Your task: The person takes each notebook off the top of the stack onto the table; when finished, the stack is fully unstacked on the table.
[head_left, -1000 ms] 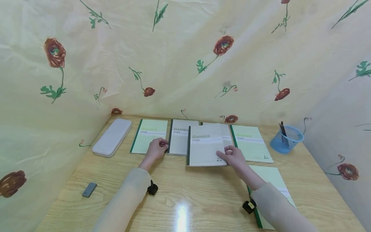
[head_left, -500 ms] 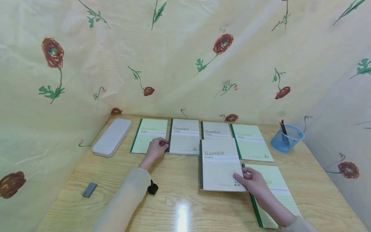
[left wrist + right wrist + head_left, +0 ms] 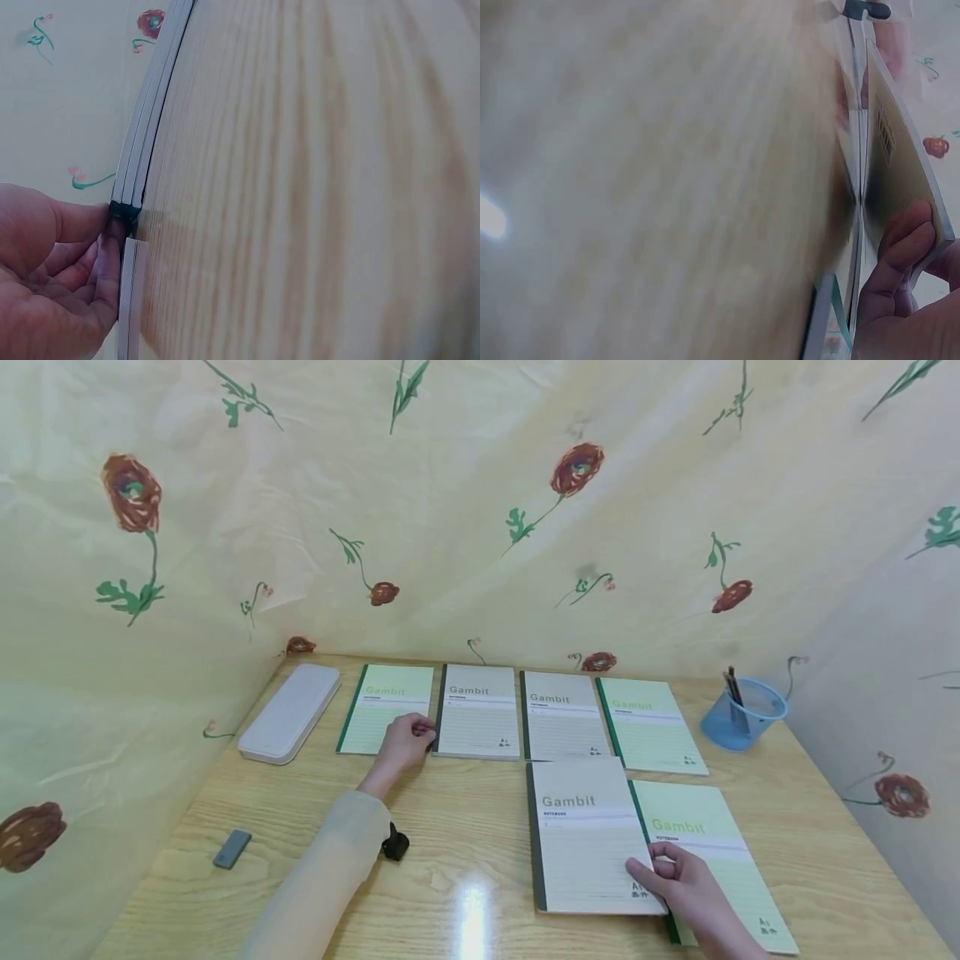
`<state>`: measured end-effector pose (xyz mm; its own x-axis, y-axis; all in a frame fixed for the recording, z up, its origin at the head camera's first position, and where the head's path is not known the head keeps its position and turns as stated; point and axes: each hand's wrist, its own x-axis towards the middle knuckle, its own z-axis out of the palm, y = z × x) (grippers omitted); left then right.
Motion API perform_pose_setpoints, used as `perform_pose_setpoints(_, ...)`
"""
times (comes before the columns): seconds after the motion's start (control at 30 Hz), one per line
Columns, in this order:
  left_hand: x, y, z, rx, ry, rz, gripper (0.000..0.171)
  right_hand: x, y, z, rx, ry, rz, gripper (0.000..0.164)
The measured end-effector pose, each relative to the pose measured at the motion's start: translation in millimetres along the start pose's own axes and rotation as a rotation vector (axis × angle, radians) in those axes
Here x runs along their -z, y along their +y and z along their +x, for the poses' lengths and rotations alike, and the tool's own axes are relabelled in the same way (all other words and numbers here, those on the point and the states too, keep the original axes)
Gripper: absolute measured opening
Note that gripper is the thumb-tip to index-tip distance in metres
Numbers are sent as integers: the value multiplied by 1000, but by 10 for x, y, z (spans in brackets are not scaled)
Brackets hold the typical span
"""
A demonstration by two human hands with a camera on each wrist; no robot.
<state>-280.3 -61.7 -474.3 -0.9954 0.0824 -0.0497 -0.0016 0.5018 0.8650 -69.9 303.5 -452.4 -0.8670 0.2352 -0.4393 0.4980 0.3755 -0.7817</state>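
My right hand (image 3: 693,893) grips a grey-covered notebook (image 3: 585,856) by its lower right corner, thumb on the cover. In the right wrist view the fingers (image 3: 904,251) curl against the notebook's back cover (image 3: 889,150), which stands tilted off the wooden table. My left hand (image 3: 408,742) is at the dark spine's lower corner of a small stack of grey notebooks (image 3: 480,718). Thumb and curled index finger pinch that corner in the left wrist view. A green notebook (image 3: 393,706) lies left of the stack, its lower right part behind the left hand.
Another grey notebook (image 3: 566,727) and a green notebook (image 3: 652,735) continue the back row. One more green notebook (image 3: 731,852) lies front right, partly under the right hand. A white case (image 3: 292,710), a small grey block (image 3: 232,849) and a blue pen holder (image 3: 738,722) stand around.
My right hand has carried the grey notebook from over the back row toward the front right, uncovering the grey notebooks behind. The left hand has stayed in place.
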Motion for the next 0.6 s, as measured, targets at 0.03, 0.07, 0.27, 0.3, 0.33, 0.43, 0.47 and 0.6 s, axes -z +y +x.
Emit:
perform_pose_setpoints(0.03,-1,0,-1,-1,0,2,18,-7,14,-12,-4,1,-10,45)
perform_pose_setpoints(0.07,0,0,-2,0,0,3,18,-13,28,-23,-6,2,-22,45)
perform_pose_setpoints(0.27,1,4,-7,1,1,1,18,-35,114,-71,11,22,-107,46)
perform_pose_setpoints(0.3,1,5,-8,2,2,1,19,-36,127,-80,22,23,-114,45)
perform_pose_setpoints(0.33,2,8,-10,1,2,1,19,-37,138,-89,33,25,-118,44)
perform_pose_setpoints(0.43,4,14,-14,0,3,-2,19,-37,159,-112,65,30,-135,41)
perform_pose_setpoints(0.47,4,15,-14,1,3,-5,19,-37,162,-118,72,31,-142,41)
perform_pose_setpoints(0.6,5,9,-14,-8,2,-1,19,-43,166,-122,81,46,-176,44)
